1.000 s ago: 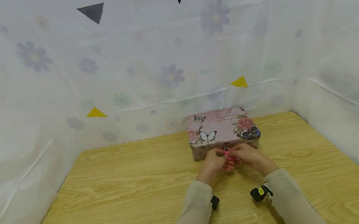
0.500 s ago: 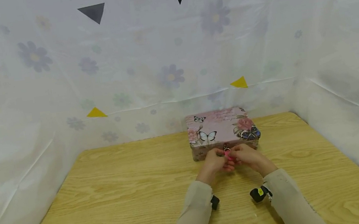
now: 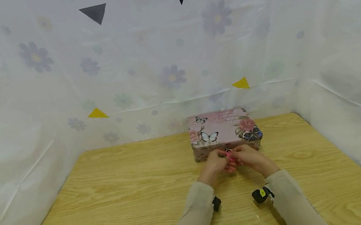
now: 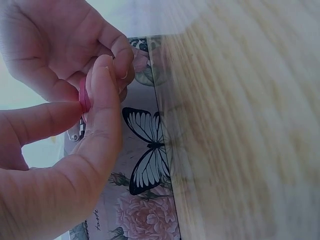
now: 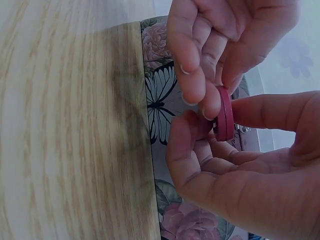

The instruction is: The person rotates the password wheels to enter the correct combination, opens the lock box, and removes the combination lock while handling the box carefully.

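A pink tin box (image 3: 224, 127) printed with butterflies and roses stands closed on the table. At its front clasp hangs a small pink padlock (image 3: 229, 154) with a silver loop. My left hand (image 3: 214, 163) pinches the padlock from the left between thumb and fingers. From the other side my right hand (image 3: 252, 159) grips it too, the fingers of both hands meeting around it. The right wrist view shows the padlock's seamed edge (image 5: 226, 117) between fingertips. Part of the metal clasp (image 4: 75, 136) appears past the thumb in the left wrist view; the padlock's face is mostly covered by fingers.
The wooden table (image 3: 126, 194) stretches out around the box. White flowered sheeting (image 3: 133, 58) encloses the back and sides, close behind the box. Black wrist cameras (image 3: 259, 195) hang under the beige sleeves.
Both hands keep their hold on the padlock in nearly the same place. The head view shifts very slightly; the box stays where it is.
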Tool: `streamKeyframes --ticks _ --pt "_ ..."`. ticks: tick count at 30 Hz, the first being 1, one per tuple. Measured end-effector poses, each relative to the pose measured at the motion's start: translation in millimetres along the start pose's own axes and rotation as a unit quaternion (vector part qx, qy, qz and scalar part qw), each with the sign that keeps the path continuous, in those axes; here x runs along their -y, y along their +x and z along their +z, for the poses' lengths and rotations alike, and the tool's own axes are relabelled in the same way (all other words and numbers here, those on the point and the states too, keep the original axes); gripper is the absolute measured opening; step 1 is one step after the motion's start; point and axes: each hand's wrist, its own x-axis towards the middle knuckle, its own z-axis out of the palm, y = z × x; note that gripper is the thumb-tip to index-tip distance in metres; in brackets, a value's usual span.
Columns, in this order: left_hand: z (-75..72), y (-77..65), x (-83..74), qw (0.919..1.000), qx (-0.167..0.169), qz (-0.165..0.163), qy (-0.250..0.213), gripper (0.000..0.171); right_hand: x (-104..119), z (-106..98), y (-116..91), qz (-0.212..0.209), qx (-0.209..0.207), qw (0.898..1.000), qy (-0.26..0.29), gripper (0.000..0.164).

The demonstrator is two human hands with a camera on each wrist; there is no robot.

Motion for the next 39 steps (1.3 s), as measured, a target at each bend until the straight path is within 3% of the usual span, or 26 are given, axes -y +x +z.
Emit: streamKeyframes --ticks 8,32,39 --pt "-0.3 -0.3 -0.2 1.0000 -0.003 -0.006 0.005 0.012 0.7 0.0 0.1 0.007 -0.006 1.000 -0.019 0.026" --pt "-1.0 -0.5 0.7 0.9999 0.002 -0.007 -0.010 0.014 2.2 -0.2 -2.6 0.021 0.002 1.000 0.012 0.030" --pt "-0.7 0.2 0.6 1.0000 0.001 -0.004 -0.005 0.014 1.4 -1.1 -2.6 0.009 0.011 1.000 0.019 0.029"
